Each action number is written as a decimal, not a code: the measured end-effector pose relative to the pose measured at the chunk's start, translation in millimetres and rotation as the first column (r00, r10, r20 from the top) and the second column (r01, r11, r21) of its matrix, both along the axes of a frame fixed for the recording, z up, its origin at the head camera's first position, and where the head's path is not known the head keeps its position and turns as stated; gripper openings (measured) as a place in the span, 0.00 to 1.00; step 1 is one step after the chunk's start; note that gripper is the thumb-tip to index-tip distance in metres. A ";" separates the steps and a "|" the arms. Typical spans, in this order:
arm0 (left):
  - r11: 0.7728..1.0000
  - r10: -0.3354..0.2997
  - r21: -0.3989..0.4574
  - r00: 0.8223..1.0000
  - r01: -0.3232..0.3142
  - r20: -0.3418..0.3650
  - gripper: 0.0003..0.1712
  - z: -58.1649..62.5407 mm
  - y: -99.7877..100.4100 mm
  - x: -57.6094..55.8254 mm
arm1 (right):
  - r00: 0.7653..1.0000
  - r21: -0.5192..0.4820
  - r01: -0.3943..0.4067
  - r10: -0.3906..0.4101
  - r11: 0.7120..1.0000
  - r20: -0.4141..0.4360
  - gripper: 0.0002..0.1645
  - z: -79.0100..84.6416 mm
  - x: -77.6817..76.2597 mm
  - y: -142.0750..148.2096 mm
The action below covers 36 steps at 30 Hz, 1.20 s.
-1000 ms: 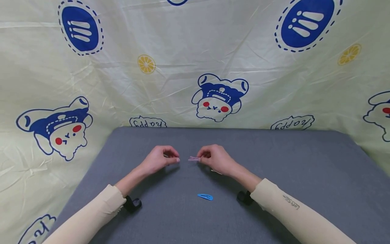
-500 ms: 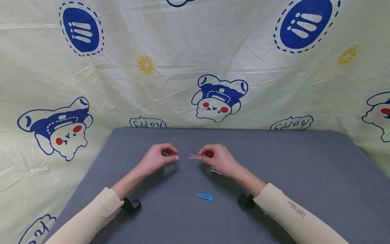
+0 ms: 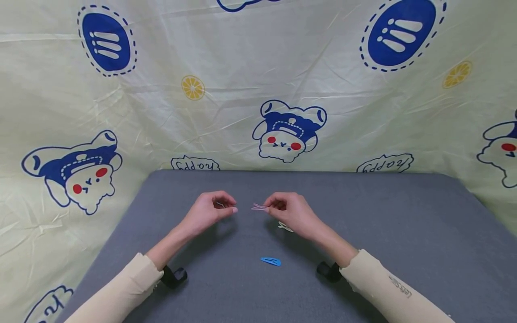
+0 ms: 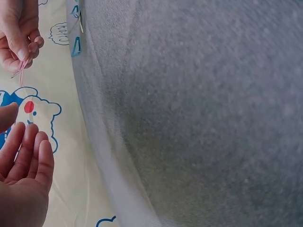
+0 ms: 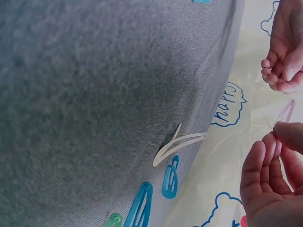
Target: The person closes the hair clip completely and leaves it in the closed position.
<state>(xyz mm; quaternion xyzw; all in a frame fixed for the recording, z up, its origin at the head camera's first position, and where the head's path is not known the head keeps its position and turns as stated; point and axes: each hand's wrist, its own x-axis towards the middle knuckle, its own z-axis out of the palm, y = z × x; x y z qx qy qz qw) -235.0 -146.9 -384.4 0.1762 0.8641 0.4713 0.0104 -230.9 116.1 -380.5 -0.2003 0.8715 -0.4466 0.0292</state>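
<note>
My right hand (image 3: 294, 214) pinches a pink snap hair clip (image 3: 259, 207) between thumb and fingertips, its two prongs spread and pointing left. In the right wrist view the same pink clip (image 5: 287, 111) sticks up past the thumb. Across a small gap, my left hand (image 3: 211, 210) hovers over the table with thumb and fingers apart; the left wrist view shows nothing between its fingers (image 4: 28, 156). A cream snap clip (image 3: 285, 226), bent open, lies on the cloth beneath the right hand. Closer to the person is a blue snap clip (image 3: 270, 261).
The right wrist view also shows blue clips (image 5: 170, 177) beside the cream one and part of a green clip (image 5: 114, 220). A grey cloth covers the table (image 3: 383, 233). Behind its far edge hangs a pale printed curtain (image 3: 234, 125).
My right hand has shifted slightly right with the pink clip, uncovering more of the cream clip. The left hand has barely moved.
</note>
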 end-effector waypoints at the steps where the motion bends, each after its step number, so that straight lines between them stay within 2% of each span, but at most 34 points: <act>1: 1.000 0.000 0.000 1.000 0.000 -0.002 0.08 0.4 0.3 1.1 | 1.000 -0.006 0.003 -0.003 1.000 -0.005 0.05 0.4 1.3 0.4; 9: 1.000 -0.017 0.016 1.000 0.017 -0.002 0.08 6.1 2.8 10.1 | 0.999 -0.041 0.037 -0.039 0.998 -0.032 0.06 5.5 11.5 5.2; 18: 0.999 -0.034 0.024 0.998 0.035 -0.048 0.08 10.0 5.2 18.2 | 0.996 -0.049 0.058 -0.061 0.997 -0.062 0.05 13.8 25.0 11.2; 23: 0.999 -0.036 0.034 0.997 0.038 -0.062 0.10 12.8 7.1 24.2 | 0.991 -0.052 0.069 -0.075 0.996 -0.110 0.07 17.4 34.0 13.4; 28: 0.998 -0.036 0.053 0.998 0.039 -0.054 0.10 13.3 8.2 30.2 | 0.986 -0.062 0.061 -0.070 0.996 -0.149 0.07 18.3 42.6 15.8; 36: 0.994 -0.046 0.099 0.998 0.051 -0.052 0.10 11.4 10.6 42.6 | 0.983 -0.087 0.087 -0.100 0.992 -0.151 0.07 17.8 55.8 19.6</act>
